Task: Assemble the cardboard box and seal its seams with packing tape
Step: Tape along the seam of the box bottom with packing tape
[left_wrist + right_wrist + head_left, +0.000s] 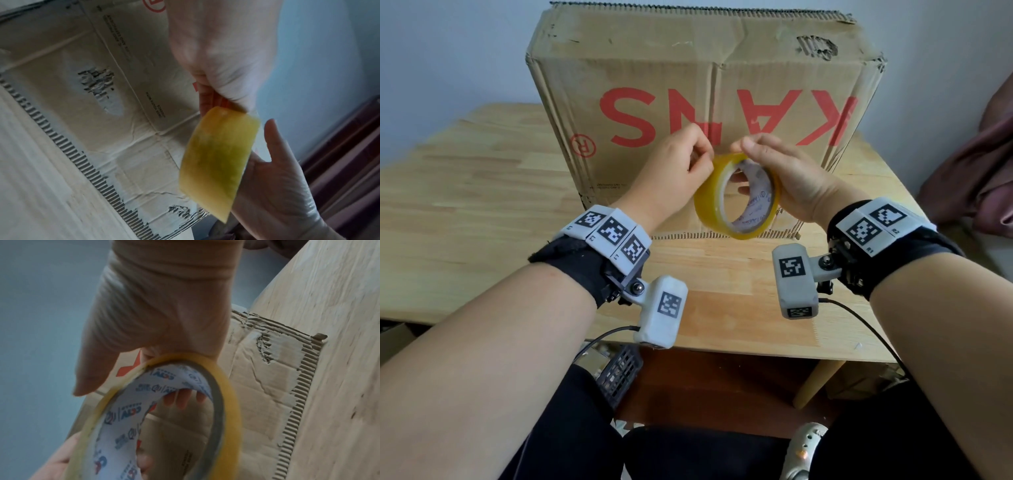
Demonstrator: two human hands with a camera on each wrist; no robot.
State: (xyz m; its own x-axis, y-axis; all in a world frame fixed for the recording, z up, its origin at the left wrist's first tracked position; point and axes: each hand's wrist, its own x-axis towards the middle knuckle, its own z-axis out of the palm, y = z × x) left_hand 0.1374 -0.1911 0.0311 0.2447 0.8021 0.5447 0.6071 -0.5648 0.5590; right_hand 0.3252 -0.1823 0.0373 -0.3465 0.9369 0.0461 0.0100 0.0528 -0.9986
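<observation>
The right hand (784, 178) grips the tape roll (736, 197), fingers curled through its core. The left hand (674, 168) pinches the roll's top edge. Just beyond both hands the cardboard box (688, 68) stands on the table (465, 192), with bare wood showing to their left.

Yellow tape roll (736, 197), red-lettered brown box (705, 102)

The head view looks forward and down over both forearms at the table (482, 192) and the cardboard box (688, 68). Each wrist view looks close along its hand, and all three share the tape roll (736, 202) against the box.
</observation>
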